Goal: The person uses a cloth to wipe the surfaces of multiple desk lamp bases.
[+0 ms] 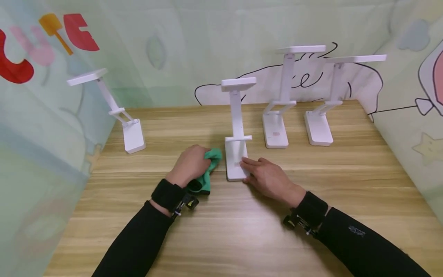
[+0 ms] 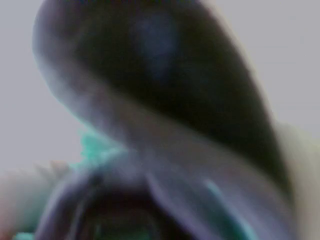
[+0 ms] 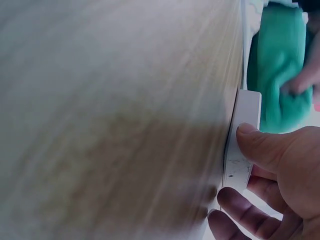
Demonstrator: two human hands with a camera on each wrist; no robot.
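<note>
A white folding desk lamp (image 1: 237, 115) stands upright in the middle of the wooden table. At its base, my right hand (image 1: 268, 177) holds the near right corner, two fingers lying on top. The right wrist view shows the thumb (image 3: 265, 145) against the edge of the white base (image 3: 242, 130). Just left of the lamp, my left hand (image 1: 192, 165) grips a bunched green cloth (image 1: 207, 173). That cloth (image 3: 282, 70) also appears behind the base in the right wrist view. Blurred dark folds (image 2: 165, 75) fill most of the left wrist view.
Two more white desk lamps (image 1: 275, 130) (image 1: 319, 129) stand at the back right of the wooden table (image 1: 242, 234). Another lamp (image 1: 134, 136) leans at the far left. A printed fabric backdrop (image 1: 138, 50) surrounds the table's back and sides.
</note>
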